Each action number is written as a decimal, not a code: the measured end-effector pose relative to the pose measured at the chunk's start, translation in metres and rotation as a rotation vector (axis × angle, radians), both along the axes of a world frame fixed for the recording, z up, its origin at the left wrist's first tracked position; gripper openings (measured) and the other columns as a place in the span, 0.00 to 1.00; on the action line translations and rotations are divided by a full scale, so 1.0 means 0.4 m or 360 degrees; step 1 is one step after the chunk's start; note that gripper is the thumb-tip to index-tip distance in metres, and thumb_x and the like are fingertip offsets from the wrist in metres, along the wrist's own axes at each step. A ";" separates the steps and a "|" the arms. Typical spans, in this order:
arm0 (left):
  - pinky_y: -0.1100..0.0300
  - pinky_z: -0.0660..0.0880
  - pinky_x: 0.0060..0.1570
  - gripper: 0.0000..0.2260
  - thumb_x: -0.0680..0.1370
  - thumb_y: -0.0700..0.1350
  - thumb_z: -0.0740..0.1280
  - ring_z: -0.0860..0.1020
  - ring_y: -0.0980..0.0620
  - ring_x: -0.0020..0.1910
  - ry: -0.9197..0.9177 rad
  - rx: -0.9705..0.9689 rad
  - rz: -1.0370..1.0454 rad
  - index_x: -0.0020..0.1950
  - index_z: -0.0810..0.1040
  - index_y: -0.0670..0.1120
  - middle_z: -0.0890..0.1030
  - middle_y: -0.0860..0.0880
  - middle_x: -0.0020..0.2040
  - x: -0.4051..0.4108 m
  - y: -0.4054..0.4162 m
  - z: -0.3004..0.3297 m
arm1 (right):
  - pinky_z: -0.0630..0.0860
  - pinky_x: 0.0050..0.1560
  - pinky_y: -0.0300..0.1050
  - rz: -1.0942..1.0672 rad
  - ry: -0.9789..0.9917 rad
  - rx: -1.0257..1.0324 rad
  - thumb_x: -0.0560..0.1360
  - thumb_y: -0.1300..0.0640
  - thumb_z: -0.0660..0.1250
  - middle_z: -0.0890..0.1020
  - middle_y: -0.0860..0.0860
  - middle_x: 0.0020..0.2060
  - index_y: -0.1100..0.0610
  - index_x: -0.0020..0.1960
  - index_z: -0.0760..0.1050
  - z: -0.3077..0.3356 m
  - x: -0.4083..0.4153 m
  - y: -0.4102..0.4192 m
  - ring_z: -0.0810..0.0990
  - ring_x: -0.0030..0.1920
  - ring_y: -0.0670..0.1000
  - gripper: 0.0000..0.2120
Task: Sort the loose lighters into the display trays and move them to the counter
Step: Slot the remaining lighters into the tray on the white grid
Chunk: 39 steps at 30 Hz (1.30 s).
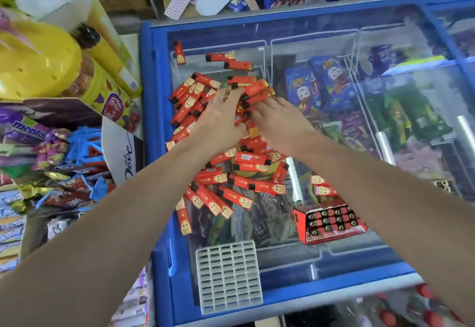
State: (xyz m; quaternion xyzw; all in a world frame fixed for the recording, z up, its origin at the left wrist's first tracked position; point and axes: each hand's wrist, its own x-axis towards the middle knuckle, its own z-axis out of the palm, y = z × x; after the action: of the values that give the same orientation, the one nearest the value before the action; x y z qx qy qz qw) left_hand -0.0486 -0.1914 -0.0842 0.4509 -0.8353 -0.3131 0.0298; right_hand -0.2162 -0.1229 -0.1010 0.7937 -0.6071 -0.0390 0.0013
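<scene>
Sweets [51, 151]: packets heaped at far left, off the freezer; no part in the job.
Freezer lid [334, 262]: glass top with blue frame; all the work lies on it.
Loose lighters [218, 172]: red, scattered in a wide pile over the lid's left half, a few strays at the far edge. Most are unsorted.
Empty tray [228, 275]: white grid, near edge of the lid, every slot bare as far as I can see.
Left hand [218, 118]: on the pile's far part, fingers spread flat over lighters; pressing or raking, not gripping.
Right hand [277, 121]: just beside the left, fingers loosely curved over lighters; whether it holds one, cannot tell.
Filled tray [331, 221]: red, right of the pile, rows of lighters standing in it; looks full.
Progress: early, I judge. One tray done, one untouched, nothing moved to a counter.
</scene>
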 end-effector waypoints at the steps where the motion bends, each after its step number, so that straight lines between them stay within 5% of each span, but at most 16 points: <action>1: 0.45 0.67 0.74 0.34 0.79 0.44 0.68 0.64 0.40 0.77 0.0000 -0.0017 -0.0027 0.83 0.59 0.51 0.62 0.43 0.79 -0.011 -0.013 -0.005 | 0.74 0.57 0.53 -0.0171 -0.0190 0.0062 0.78 0.62 0.64 0.80 0.55 0.54 0.60 0.61 0.75 0.014 -0.007 0.008 0.78 0.55 0.58 0.12; 4: 0.41 0.63 0.77 0.31 0.83 0.50 0.66 0.61 0.38 0.79 -0.0067 -0.0062 -0.0100 0.84 0.57 0.52 0.60 0.42 0.81 -0.049 -0.053 -0.013 | 0.69 0.35 0.42 -0.0843 -0.0756 0.0094 0.80 0.60 0.62 0.74 0.51 0.48 0.57 0.56 0.67 0.044 -0.032 0.020 0.75 0.40 0.52 0.06; 7: 0.40 0.59 0.78 0.35 0.83 0.56 0.66 0.58 0.38 0.81 -0.0226 -0.0095 -0.0173 0.85 0.52 0.52 0.57 0.42 0.83 -0.091 -0.085 -0.013 | 0.69 0.35 0.38 -0.1227 -0.1068 0.0092 0.79 0.63 0.64 0.75 0.54 0.51 0.58 0.57 0.68 0.029 -0.066 0.002 0.75 0.41 0.51 0.08; 11: 0.41 0.61 0.77 0.41 0.79 0.58 0.72 0.64 0.38 0.78 -0.0412 -0.0163 -0.0284 0.84 0.55 0.47 0.65 0.41 0.80 -0.128 -0.102 -0.035 | 0.76 0.50 0.50 -0.1057 -0.0787 0.0269 0.77 0.61 0.66 0.72 0.53 0.56 0.58 0.59 0.74 0.012 -0.090 -0.020 0.77 0.50 0.55 0.11; 17: 0.45 0.72 0.65 0.32 0.76 0.49 0.75 0.73 0.38 0.68 -0.0480 -0.0355 -0.0296 0.74 0.64 0.42 0.74 0.39 0.69 -0.172 -0.099 -0.050 | 0.77 0.60 0.53 -0.0554 -0.0176 0.0436 0.78 0.57 0.68 0.76 0.49 0.63 0.50 0.70 0.73 -0.006 -0.085 -0.027 0.74 0.63 0.56 0.21; 21: 0.45 0.72 0.62 0.29 0.77 0.47 0.73 0.72 0.37 0.67 -0.0563 -0.0426 -0.0404 0.71 0.64 0.41 0.72 0.38 0.69 -0.187 -0.098 -0.053 | 0.74 0.57 0.50 -0.0654 -0.0144 0.0402 0.79 0.56 0.67 0.78 0.52 0.54 0.54 0.67 0.72 -0.013 -0.093 -0.024 0.75 0.60 0.56 0.17; 25: 0.45 0.74 0.60 0.25 0.78 0.43 0.70 0.70 0.36 0.67 -0.0640 -0.0414 -0.0439 0.70 0.64 0.39 0.71 0.37 0.68 -0.200 -0.095 -0.052 | 0.81 0.45 0.50 -0.1050 -0.0448 0.0484 0.75 0.52 0.71 0.76 0.49 0.39 0.55 0.58 0.70 -0.017 -0.111 -0.022 0.80 0.45 0.54 0.16; 30: 0.46 0.74 0.46 0.14 0.82 0.40 0.62 0.77 0.36 0.56 -0.0529 -0.0518 -0.0522 0.66 0.65 0.39 0.76 0.36 0.59 -0.189 -0.111 -0.032 | 0.81 0.45 0.51 -0.1382 -0.0765 0.0467 0.74 0.50 0.71 0.78 0.48 0.40 0.53 0.57 0.72 -0.007 -0.125 -0.037 0.80 0.43 0.53 0.15; 34: 0.54 0.67 0.36 0.14 0.85 0.43 0.61 0.77 0.46 0.41 -0.0178 -0.0111 -0.0232 0.68 0.65 0.40 0.75 0.45 0.45 -0.157 -0.135 -0.029 | 0.83 0.48 0.55 -0.1532 -0.0953 0.0442 0.72 0.56 0.71 0.80 0.51 0.44 0.55 0.63 0.71 0.004 -0.118 -0.052 0.82 0.45 0.54 0.20; 39: 0.60 0.72 0.33 0.08 0.86 0.49 0.58 0.78 0.54 0.38 0.0253 0.0402 0.0341 0.63 0.69 0.49 0.79 0.50 0.44 -0.117 -0.156 -0.019 | 0.82 0.43 0.53 -0.1574 -0.1214 0.0375 0.72 0.61 0.68 0.78 0.50 0.43 0.54 0.62 0.71 0.019 -0.105 -0.073 0.80 0.42 0.52 0.19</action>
State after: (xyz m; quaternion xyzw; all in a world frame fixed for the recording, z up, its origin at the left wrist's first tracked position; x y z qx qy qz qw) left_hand -0.0954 -0.2538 -0.0919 0.5113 -0.7315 -0.4453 0.0721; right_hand -0.2583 -0.1520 -0.0935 0.3724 -0.8513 0.1840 -0.3205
